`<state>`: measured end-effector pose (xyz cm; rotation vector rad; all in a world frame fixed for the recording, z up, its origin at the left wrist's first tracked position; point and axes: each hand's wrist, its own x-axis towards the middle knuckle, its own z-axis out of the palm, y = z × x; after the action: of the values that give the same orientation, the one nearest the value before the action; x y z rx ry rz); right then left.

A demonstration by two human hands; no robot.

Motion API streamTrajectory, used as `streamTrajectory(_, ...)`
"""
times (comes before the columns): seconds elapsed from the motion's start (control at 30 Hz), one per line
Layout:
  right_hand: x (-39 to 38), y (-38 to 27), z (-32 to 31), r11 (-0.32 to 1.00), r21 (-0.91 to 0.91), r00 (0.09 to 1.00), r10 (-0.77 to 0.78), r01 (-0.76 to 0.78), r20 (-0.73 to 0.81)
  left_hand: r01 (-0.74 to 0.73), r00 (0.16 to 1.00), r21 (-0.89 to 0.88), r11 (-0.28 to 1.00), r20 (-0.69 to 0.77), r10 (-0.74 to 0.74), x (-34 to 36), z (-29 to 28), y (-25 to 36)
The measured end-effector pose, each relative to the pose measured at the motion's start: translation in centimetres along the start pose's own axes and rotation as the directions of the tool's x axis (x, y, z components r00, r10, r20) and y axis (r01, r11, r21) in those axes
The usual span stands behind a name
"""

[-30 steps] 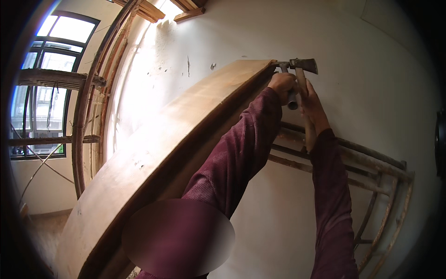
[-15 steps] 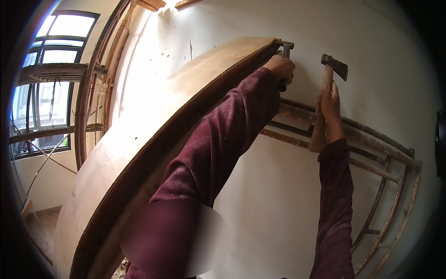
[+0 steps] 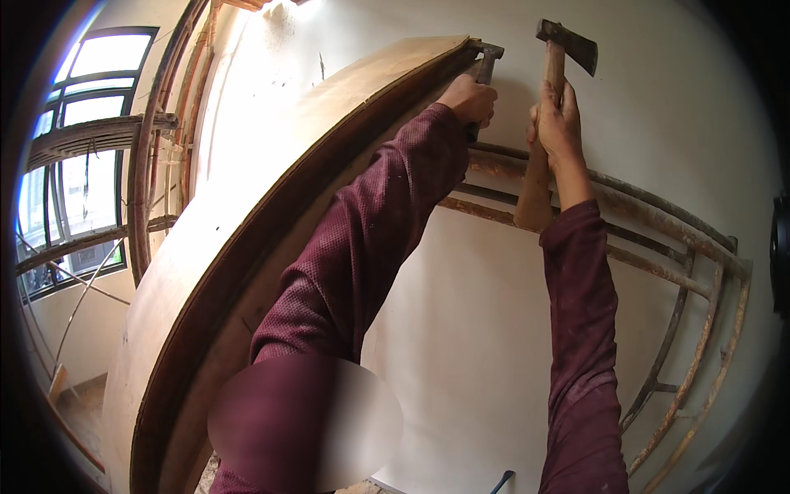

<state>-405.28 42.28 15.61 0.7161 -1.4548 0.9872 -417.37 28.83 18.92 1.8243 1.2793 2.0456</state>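
Now the hatchet (image 3: 566,43) stands well clear of the metal bar (image 3: 485,62), where a second ago its head was down against the bar's top end; half a second ago it was already partway out, and it is lifted higher here. Judged from that swing, the person is between blows, with the tool drawn back to the right of its mark.

Nearest the camera, the two maroon sleeves (image 3: 362,272) rise from the lower edge. The left hand (image 3: 469,100) is closed around the metal bar just below its bent tip, holding that tip at the upper end of the plywood panel (image 3: 206,272), where the panel's dark edge meets the white wall (image 3: 461,346). This grip has not shifted across the three moments; the bar sits at the same place on the panel's edge. The right hand (image 3: 558,123) is wrapped tight about the wooden handle of the hatchet, mid-shaft, with the rusty head pointing up and to the right and the butt of the handle hanging below the wrist.

Behind the forearms, rusty scaffold tubes (image 3: 658,222) run aslant across the wall and curve down toward the right edge. The panel leans away to the left, its pale face lit. Farther off at the left edge stand a barred window (image 3: 82,165) and more bent wooden frames (image 3: 156,148).
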Motion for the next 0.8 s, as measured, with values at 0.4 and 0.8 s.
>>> streamTrajectory(0.4,-2.8,-1.3,-2.8,0.990,0.064,0.992,0.125,-0.125,0.006,-0.098,0.854,0.830,0.549,-0.213,0.475,-2.9,1.6,-7.3)
streamTrajectory(0.8,-8.7,-2.7,-6.3,0.985,0.163,0.974,0.097,-0.064,-0.204,-0.080,0.996,0.911,0.404,0.063,0.055,-3.4,7.0,7.7)
